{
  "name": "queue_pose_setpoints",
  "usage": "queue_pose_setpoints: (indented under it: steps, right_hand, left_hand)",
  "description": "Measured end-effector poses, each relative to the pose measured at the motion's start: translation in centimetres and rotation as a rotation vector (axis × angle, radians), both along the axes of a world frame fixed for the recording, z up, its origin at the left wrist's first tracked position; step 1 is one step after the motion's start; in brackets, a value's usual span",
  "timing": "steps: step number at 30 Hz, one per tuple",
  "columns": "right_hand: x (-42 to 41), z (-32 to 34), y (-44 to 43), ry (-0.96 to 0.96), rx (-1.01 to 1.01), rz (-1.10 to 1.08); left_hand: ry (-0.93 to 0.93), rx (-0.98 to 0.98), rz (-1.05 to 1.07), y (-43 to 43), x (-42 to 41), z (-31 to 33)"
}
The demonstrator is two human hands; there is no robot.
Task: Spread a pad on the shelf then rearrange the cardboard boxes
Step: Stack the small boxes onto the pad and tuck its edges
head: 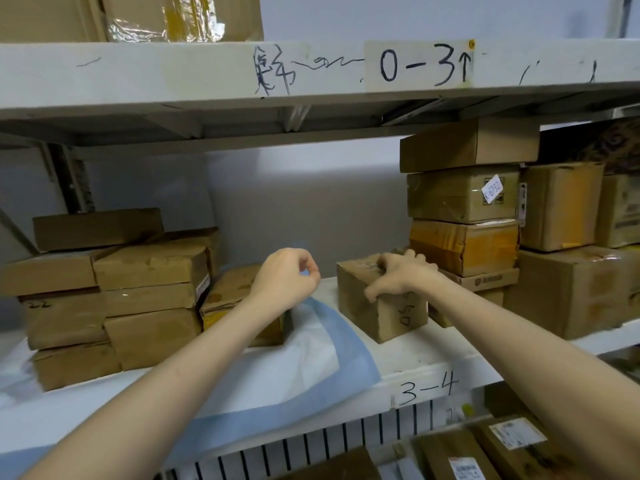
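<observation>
Blue-edged pad (277, 368) in our left hand (287, 275) — fingers pinched on its far corner, lifted off the shelf (426, 358). Right hand (398, 275) clamps the small cardboard box (381, 306) on bare shelf just beside it. Pad partly spread — left stacks (114, 299) already on it; right-side boxes remain.

You've got matt brown cardboard boxes (381, 299), some with glossy tape, a soft papery blue-edged pad (311, 358), and a scuffed white-painted shelf (415, 358).
</observation>
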State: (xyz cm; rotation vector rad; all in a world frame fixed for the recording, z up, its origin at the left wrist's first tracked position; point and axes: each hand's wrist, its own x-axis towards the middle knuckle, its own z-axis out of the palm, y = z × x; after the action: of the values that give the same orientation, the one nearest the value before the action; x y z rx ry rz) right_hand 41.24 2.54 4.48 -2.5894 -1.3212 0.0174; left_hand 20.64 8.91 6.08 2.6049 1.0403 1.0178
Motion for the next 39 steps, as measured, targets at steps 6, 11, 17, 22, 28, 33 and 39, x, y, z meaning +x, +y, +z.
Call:
queue_pose_setpoints:
  steps: [6,11,17,22,28,33,39]
  right_hand:
    - [-1.6,1.2,-0.7,0.043,0.483,0.046]
    - [-2.6,3.8,-1.8,0.604,0.871,0.24]
    - [-3.7,4.6,-3.3,1.494,0.815,0.284]
    - [-4.9,4.6,-2.6,1.68,0.749,0.266]
    - [-7.7,5.1,-0.7,1.598,0.773,0.29]
    - [-11.2,6.5,0.9,1.274,0.851,0.406]
    - [-15.3,8.3,4.4,0.808,0.951,0.455]
  left_hand:
    - [-0.108,-0.17,0.014,0.4,-0.1,-0.2]
    - [-0.36,-0.265,0.027,0.9,-0.7,0.2]
    - [-0.681,-0.47,-0.049,0.2,-1.7,1.8]
    - [-0.814,-0.5,-0.066,-0.4,-3.6,2.8]
    - [-0.846,-0.252,-0.013,-0.3,-7.5,3.7]
    - [-0.893,-0.131,0.086,0.7,-11.0,4.9]
    - [-0.889,0.002,0.215,2.4,-15.7,6.2]
